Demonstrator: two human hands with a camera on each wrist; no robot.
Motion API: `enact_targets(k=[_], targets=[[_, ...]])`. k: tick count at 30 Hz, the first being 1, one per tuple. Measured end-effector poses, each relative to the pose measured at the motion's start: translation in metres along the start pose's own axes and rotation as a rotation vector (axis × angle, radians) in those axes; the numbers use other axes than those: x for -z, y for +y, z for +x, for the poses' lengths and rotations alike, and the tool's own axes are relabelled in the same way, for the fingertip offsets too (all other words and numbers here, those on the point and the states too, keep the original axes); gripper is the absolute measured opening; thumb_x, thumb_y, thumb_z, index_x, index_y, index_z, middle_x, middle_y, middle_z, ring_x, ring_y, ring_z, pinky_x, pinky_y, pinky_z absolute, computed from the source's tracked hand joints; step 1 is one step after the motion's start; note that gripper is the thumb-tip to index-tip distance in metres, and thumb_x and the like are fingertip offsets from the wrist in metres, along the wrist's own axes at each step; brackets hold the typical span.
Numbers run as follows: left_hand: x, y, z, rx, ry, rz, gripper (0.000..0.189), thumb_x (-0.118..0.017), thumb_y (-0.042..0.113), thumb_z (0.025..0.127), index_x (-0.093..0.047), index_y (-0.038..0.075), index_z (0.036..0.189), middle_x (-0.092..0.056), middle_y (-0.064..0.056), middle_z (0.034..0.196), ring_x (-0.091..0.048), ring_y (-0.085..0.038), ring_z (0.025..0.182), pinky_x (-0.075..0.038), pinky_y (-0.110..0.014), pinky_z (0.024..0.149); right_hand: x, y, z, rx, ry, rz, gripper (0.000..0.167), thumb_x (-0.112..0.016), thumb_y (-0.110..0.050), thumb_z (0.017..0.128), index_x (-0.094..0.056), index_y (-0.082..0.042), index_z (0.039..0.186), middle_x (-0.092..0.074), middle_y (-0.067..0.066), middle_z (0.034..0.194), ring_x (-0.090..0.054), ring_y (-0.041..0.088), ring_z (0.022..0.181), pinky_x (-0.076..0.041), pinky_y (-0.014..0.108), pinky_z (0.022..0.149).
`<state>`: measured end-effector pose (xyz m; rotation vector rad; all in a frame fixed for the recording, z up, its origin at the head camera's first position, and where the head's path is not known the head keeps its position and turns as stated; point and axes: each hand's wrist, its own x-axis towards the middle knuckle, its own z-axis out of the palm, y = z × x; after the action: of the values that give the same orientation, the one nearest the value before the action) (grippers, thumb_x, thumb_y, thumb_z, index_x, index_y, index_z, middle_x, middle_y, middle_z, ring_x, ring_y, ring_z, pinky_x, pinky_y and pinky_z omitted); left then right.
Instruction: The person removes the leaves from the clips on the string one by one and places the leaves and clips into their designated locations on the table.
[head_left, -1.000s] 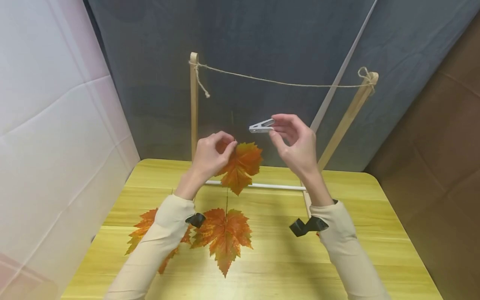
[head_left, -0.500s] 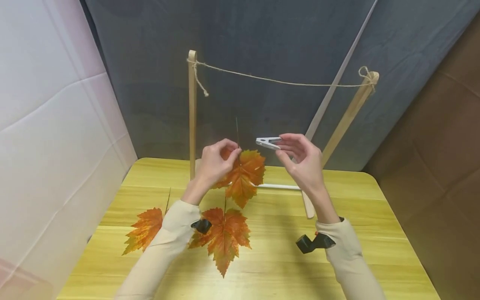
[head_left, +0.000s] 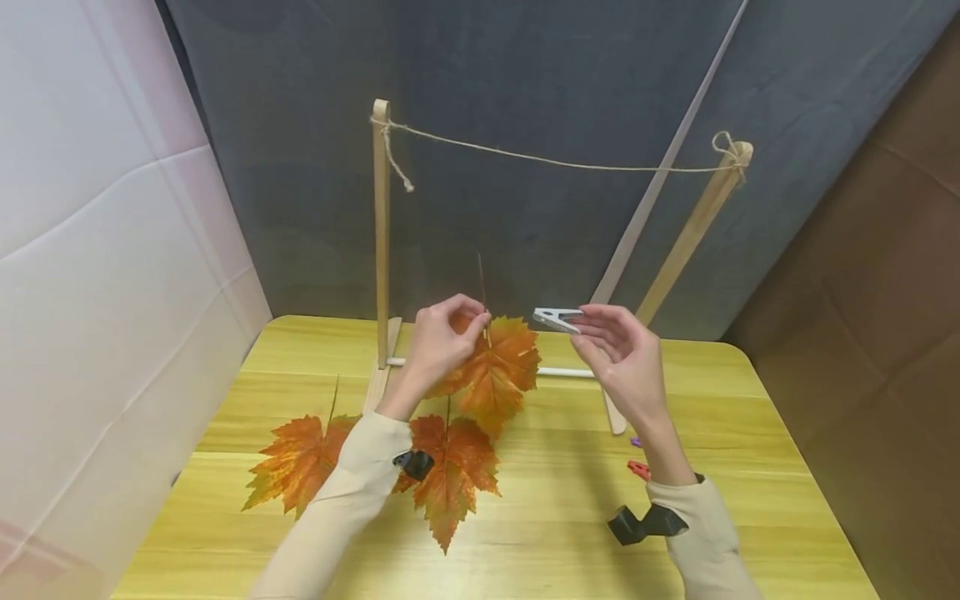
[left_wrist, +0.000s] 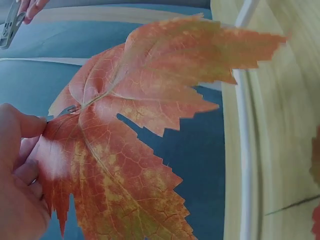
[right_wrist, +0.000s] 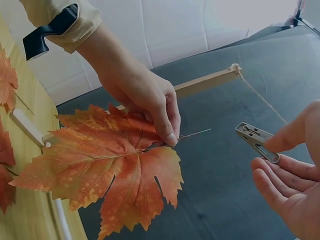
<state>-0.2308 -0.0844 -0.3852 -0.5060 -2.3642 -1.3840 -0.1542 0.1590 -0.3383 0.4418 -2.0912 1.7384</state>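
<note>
My left hand [head_left: 450, 337] pinches an orange-red maple leaf [head_left: 501, 375] at the base of its stem, above the table. The thin stem sticks up past the fingertips, and the blade hangs down; in the left wrist view the leaf [left_wrist: 130, 130] fills the middle. To its right, my right hand [head_left: 622, 358] holds a light grey clothespin [head_left: 557, 318] between thumb and fingers, its nose pointing left toward the stem. A small gap separates clothespin [right_wrist: 254, 137] and leaf in the right wrist view. Both hands are below the twine [head_left: 525, 157].
The twine runs between two wooden posts [head_left: 382, 233] joined by a white rod [head_left: 566, 372] at the base. Two more maple leaves [head_left: 300, 458] lie on the wooden table [head_left: 540, 533]. A red clothespin [head_left: 639, 470] and a small purple piece [head_left: 635, 442] lie beside the right forearm.
Both hands have come down and somewhat to the right, with leaf and clothespin still held. The clothespin's angle has tipped, and the red clothespin on the table has come into view.
</note>
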Motion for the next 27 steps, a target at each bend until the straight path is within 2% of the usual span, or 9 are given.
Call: enact_targets(k=[4, 10, 13, 20, 27], targets=[[-0.01, -0.004, -0.004, 0.016, -0.016, -0.011, 0.01, -0.071, 0.019, 0.094, -0.074, 0.009, 0.096, -0.075, -0.004, 0.085, -0.064, -0.016, 0.071, -0.054, -0.029, 0.067, 0.005, 0.007, -0.008, -0.025, 0.006, 0.005, 0.037, -0.068, 0.014, 0.085, -0.061, 0.011, 0.122, -0.068, 0.025, 0.116, -0.07, 0.005, 0.096, -0.057, 0.022, 0.09], [-0.024, -0.01, -0.007, 0.056, -0.037, -0.012, 0.01, -0.071, 0.019, 0.094, -0.074, 0.009, 0.094, -0.074, -0.004, 0.083, -0.061, -0.017, 0.068, -0.05, -0.028, 0.064, 0.013, 0.019, -0.022, -0.072, 0.002, 0.021, 0.038, -0.069, 0.013, 0.086, -0.06, 0.012, 0.123, -0.072, 0.006, 0.112, -0.07, 0.006, 0.098, -0.057, 0.021, 0.089], [-0.03, -0.012, -0.009, 0.074, -0.047, -0.025, 0.01, -0.071, 0.018, 0.093, -0.074, 0.009, 0.094, -0.073, -0.005, 0.083, -0.06, -0.017, 0.068, -0.049, -0.029, 0.064, 0.018, 0.024, -0.03, -0.104, 0.009, 0.034, 0.038, -0.069, 0.011, 0.087, -0.059, 0.012, 0.124, -0.072, 0.0, 0.113, -0.07, 0.006, 0.098, -0.056, 0.02, 0.089], [-0.049, -0.017, -0.016, 0.065, -0.062, -0.045, 0.009, -0.072, 0.016, 0.092, -0.074, 0.007, 0.093, -0.074, -0.005, 0.081, -0.062, -0.015, 0.069, -0.05, -0.027, 0.065, 0.028, 0.034, -0.044, -0.175, 0.026, 0.016, 0.037, -0.069, 0.008, 0.089, -0.059, 0.01, 0.125, -0.071, 0.003, 0.113, -0.07, 0.006, 0.099, -0.056, 0.021, 0.09], [-0.072, -0.018, -0.027, 0.114, -0.135, -0.066, 0.011, -0.071, 0.017, 0.094, -0.074, 0.007, 0.098, -0.074, -0.005, 0.086, -0.063, -0.014, 0.072, -0.052, -0.028, 0.067, 0.035, 0.041, -0.053, -0.207, 0.036, 0.041, 0.037, -0.069, 0.009, 0.088, -0.059, 0.011, 0.124, -0.072, 0.003, 0.111, -0.071, 0.006, 0.098, -0.056, 0.021, 0.09]])
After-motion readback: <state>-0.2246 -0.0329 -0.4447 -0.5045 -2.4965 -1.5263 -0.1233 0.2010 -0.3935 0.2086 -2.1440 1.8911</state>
